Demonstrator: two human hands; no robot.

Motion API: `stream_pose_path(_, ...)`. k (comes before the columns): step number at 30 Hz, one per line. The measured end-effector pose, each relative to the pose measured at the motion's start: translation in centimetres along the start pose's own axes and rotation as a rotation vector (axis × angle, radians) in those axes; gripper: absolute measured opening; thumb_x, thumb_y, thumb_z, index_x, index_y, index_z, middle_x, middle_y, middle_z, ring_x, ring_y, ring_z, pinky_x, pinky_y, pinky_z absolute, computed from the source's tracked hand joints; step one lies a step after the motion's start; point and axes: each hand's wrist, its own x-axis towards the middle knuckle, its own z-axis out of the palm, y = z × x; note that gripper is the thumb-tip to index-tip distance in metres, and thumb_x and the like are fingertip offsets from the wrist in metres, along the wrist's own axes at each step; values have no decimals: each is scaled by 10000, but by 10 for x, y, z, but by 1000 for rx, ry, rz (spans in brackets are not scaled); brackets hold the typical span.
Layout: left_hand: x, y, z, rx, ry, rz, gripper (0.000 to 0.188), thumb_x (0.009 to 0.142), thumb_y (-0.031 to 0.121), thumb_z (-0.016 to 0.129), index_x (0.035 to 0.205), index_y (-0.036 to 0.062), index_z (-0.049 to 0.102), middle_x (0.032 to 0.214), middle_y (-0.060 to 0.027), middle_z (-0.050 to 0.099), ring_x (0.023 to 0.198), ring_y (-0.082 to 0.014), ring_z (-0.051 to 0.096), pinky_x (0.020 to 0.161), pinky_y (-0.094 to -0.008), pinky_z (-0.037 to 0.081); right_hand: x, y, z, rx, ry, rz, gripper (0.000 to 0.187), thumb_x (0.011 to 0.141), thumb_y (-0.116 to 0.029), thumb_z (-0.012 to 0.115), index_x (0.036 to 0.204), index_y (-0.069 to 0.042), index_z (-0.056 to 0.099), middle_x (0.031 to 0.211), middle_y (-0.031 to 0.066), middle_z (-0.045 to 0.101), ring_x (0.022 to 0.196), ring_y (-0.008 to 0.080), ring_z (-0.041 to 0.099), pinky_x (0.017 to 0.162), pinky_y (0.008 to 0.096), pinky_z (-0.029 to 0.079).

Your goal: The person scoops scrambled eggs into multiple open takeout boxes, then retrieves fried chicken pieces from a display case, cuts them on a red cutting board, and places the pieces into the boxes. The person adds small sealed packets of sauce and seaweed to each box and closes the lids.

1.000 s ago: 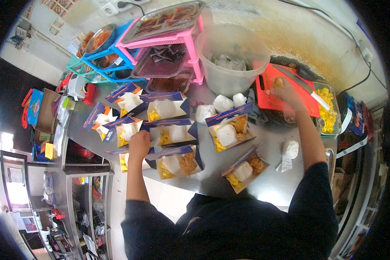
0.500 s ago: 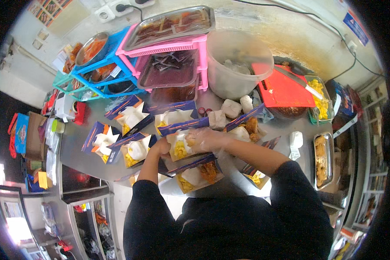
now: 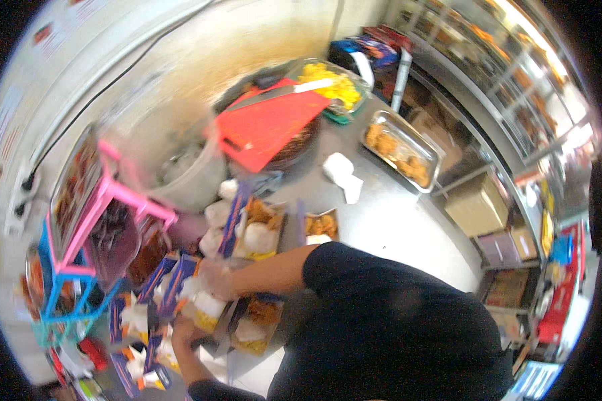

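Observation:
Several open food boxes, dark blue outside, stand close together at the lower left. My left hand is closed at the near edge of one food box, which holds a white wrapped bundle and yellow pieces. My right hand, in a clear plastic glove, is over the same box; its fingers are smeared by motion. To the right, another box has a white bundle and fried chicken. Farther back, one more box carries fried chicken beside a white bundle.
A cloudy plastic bucket stands by the wall. Right of it are a red cutting board with a knife, a tray of yellow pieces and a metal tray of fried pieces. A pink rack stands left.
The view has swung to the right, so the boxes and both hands now appear lower left. Both hands stay at the same box; the right-hand metal tray and shelves show more fully.

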Motion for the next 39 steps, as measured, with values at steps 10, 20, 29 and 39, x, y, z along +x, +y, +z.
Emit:
stream_pose_path(10,-52,27,-17,-248,347,-341,214,896,123,473,1062,15,554,685,-168,628,562,-254,648,461,-346,524,-189,135,-185,397,163,-282,324,835,-358,602,885,-54,703,888,140,686,862,318,654,730,463,514)
stream_pose_path(20,-146,287,233,-118,433,667,146,936,187,542,950,47,579,793,-61,603,596,-148,585,509,-276,475,-491,441,-82,12,263,1008,471,705,-436,739,958,-52,633,911,173,648,893,341,634,803,458,485)
stream_pose_path(29,57,433,618,-91,-473,35,331,978,266,513,1223,72,407,1019,-140,617,833,-215,665,654,-370,565,-511,470,-71,77,205,586,484,678,-249,740,1052,13,579,908,207,644,897,384,643,815,422,524)
stream_pose_path(39,90,423,642,-380,-367,171,228,977,121,459,1189,42,425,979,-134,597,670,-223,685,582,-333,585,-504,451,-85,-2,70,351,321,780,-179,639,1088,-87,639,1265,128,551,1182,328,527,1002,440,434)
